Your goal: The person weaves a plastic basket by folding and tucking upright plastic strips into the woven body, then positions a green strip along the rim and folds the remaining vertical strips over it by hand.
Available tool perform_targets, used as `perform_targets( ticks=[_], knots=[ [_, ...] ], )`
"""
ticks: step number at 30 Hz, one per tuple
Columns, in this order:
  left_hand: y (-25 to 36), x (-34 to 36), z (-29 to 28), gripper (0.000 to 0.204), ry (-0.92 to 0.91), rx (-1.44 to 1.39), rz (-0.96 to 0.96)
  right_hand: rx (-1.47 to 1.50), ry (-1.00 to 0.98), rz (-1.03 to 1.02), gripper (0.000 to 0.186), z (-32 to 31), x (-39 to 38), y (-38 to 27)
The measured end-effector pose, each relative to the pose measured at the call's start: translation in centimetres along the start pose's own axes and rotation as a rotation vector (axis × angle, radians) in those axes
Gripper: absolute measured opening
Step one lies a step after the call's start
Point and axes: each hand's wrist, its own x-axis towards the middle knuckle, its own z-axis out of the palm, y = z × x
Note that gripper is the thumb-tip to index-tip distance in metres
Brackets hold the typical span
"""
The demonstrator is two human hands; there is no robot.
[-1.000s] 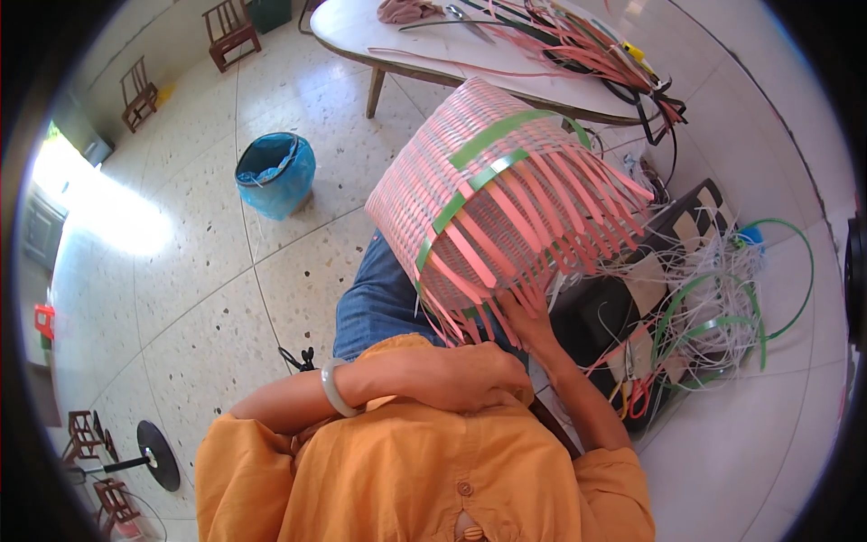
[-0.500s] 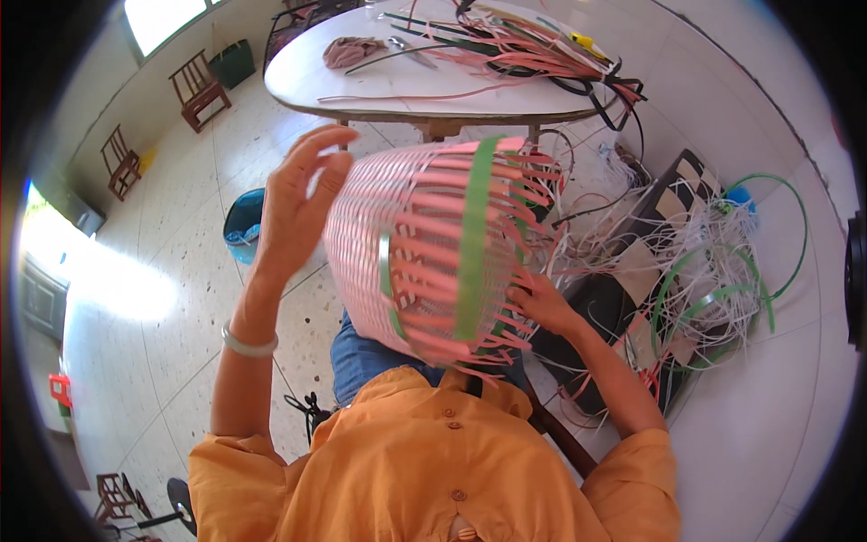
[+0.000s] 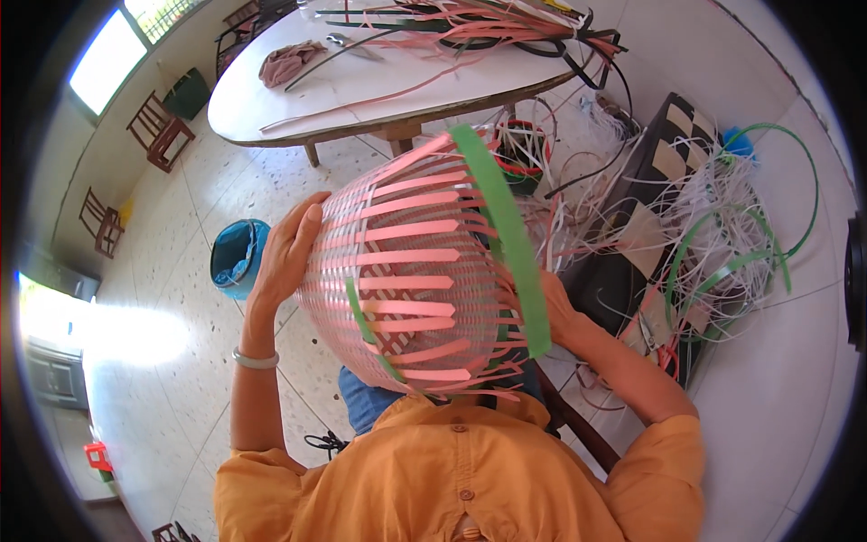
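A woven basket (image 3: 332, 271) of pale pink and clear strips lies tilted across my lap, open end to the right. Loose pink strips (image 3: 420, 256) run along its side. A wide green strip (image 3: 499, 239) curves across the open end, and a thin green strip (image 3: 358, 312) shows lower on the weave. My left hand (image 3: 287, 251) lies against the basket's left end, fingers stretched along it. At the open end, my right hand (image 3: 554, 305) is closed on the rim strips; its fingertips are partly hidden behind the wide green strip.
Ahead stands a white table (image 3: 271, 108) with a cloth (image 3: 289, 63), scissors (image 3: 352, 45) and bundled pink and black strips (image 3: 506, 32). A blue bin (image 3: 237, 262) is on the floor at left. Tangled white strips (image 3: 718, 244) cover a dark checkered cushion (image 3: 664, 149) at right.
My left hand has come down onto the basket's left end. The basket has turned, and the wide green strip now stands out past the pink strip tips. The whole view has shifted.
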Motion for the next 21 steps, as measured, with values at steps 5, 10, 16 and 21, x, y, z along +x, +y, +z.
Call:
perform_targets(
  ticks=[5,10,16,21],
  knots=[
    [-0.2,-0.7,-0.5,0.066,0.011,-0.034,-0.042,-0.193,-0.226,0.019,0.022,-0.3,1.7,-0.8],
    [0.3,-1.4,0.0,0.066,0.033,0.004,-0.061,-0.051,-0.317,0.08,0.029,0.2,2.3,-0.6],
    [0.0,-2.9,-0.1,0.063,0.074,-0.022,-0.086,0.154,-0.422,0.112,0.023,-1.2,3.7,-1.9],
    [-0.8,-3.5,-0.4,0.063,0.109,-0.067,-0.072,0.143,-0.415,0.139,0.015,-1.1,4.0,-1.8]
  ],
)
